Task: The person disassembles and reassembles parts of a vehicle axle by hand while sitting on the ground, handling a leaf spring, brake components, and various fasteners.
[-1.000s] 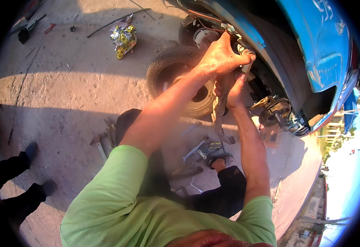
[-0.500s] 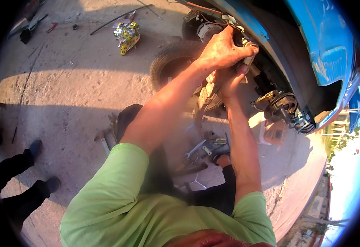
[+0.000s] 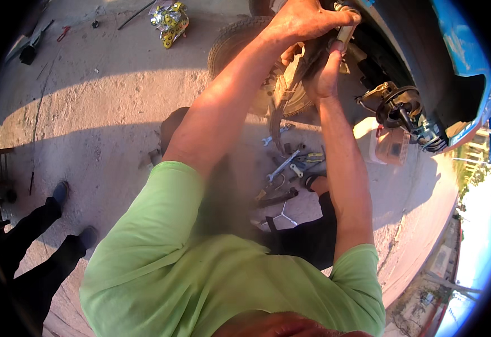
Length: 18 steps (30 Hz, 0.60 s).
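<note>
Beneath a blue vehicle body (image 3: pixel 459 39), at the top of the view, both my hands are at a pale, cylindrical metal part (image 3: pixel 345 35) with a rounded end. My left hand (image 3: pixel 301 21) reaches over it, thumb pressed against the rounded end; its other fingers are partly hidden. Lower down, my right hand (image 3: pixel 325 76) grips the same part from below, thumb upward along it, with its fingers mostly out of sight. Just left of my right hand runs a dusty, curved stack of flat bars (image 3: pixel 283 92), like a leaf spring. What the part joins is hidden.
A tyre (image 3: pixel 223 48) lies left of my hands. Wrenches (image 3: pixel 282 165) and other tools lie on the concrete below. At right are a brake-like assembly (image 3: pixel 394 104) and a plastic basket (image 3: pixel 390 147). Another person's legs (image 3: pixel 43 224) stand at left; a crumpled shiny bag (image 3: pixel 169 23) lies farther off.
The view has shifted, so my hands and the vehicle appear higher and more tools show below. Both hands stay on the pale part, their grip much the same.
</note>
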{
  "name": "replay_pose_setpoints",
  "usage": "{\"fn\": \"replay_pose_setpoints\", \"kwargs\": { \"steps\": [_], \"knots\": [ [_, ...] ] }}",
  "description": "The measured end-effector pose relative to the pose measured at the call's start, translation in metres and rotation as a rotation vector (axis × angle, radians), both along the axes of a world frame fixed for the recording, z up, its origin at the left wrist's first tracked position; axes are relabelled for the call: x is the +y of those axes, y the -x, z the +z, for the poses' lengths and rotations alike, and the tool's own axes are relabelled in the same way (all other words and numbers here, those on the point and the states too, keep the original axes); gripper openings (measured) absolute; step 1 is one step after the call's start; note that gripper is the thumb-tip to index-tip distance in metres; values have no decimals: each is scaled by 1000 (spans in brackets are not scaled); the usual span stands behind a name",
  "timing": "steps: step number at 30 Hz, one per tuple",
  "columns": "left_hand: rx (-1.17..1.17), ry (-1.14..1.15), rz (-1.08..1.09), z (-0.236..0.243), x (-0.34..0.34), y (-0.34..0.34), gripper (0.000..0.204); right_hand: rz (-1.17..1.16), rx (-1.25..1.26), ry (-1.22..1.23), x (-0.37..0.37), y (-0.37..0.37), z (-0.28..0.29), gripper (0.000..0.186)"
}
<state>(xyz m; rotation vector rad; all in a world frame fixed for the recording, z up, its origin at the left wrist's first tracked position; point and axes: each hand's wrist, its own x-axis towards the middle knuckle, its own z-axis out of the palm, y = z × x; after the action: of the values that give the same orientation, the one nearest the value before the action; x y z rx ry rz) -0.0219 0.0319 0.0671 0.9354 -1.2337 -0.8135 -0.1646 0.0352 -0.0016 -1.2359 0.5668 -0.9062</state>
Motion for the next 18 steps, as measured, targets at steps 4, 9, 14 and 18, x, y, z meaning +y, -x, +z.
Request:
{"fn": "replay_pose_setpoints", "kwargs": {
  "steps": [4,9,14,18],
  "knots": [
    [170,15,-148,12,10,-3,56,-118,133,-29,19,38,-23,55],
    [87,98,-240,10,11,-7,40,-264,383,-35,104,118,-63,41],
    [150,36,-149,0,-2,11,48,-344,651,-595,180,188,-150,39],
    [54,-166,-24,4,1,8,87,-303,728,-795,219,220,-229,30]
  ]
}}
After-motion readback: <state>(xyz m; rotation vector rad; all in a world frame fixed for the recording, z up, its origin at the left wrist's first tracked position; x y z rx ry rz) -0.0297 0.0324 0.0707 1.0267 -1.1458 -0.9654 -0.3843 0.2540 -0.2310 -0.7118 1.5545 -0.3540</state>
